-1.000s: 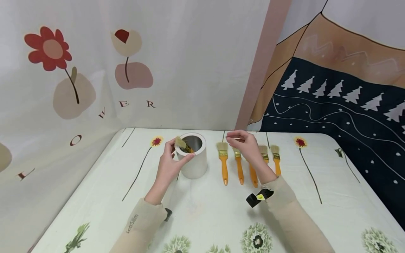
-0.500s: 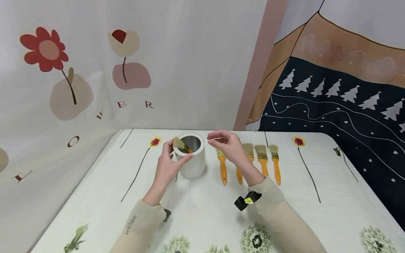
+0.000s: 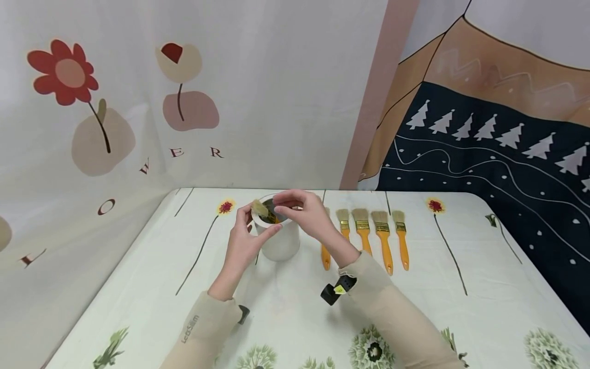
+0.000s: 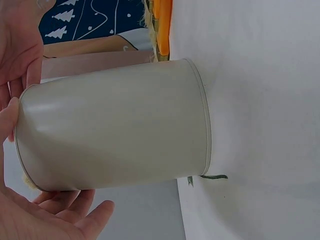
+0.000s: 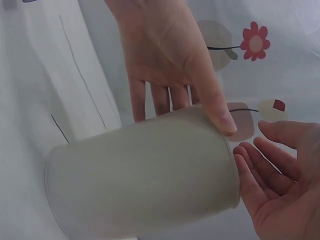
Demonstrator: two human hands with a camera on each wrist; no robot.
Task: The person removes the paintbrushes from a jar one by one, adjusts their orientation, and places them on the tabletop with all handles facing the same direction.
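A white cylindrical can (image 3: 282, 245) stands upright on the table, its mouth facing up. My left hand (image 3: 244, 241) grips it from the left, thumb at the near rim and fingers round the far side. Inside the can leans a paintbrush (image 3: 264, 210), bristles up at the left rim; its handle is mostly hidden. My right hand (image 3: 308, 214) is over the can's right rim, fingers loosely bent and apart from the thumb, with nothing held. In the right wrist view the right hand's fingertips (image 5: 241, 152) are close to the rim; I cannot tell if they touch.
To the right, several orange-handled paintbrushes lie in a row, such as a wide brush (image 3: 382, 238) and a narrower brush (image 3: 401, 238). My right forearm partly covers the leftmost brush (image 3: 325, 257). A printed fabric wall (image 3: 276, 102) rises behind the white tablecloth (image 3: 286, 318).
My right hand has moved left from above the row of brushes to the can's mouth, still holding nothing. The left hand, the can and the brush in it have stayed in place.
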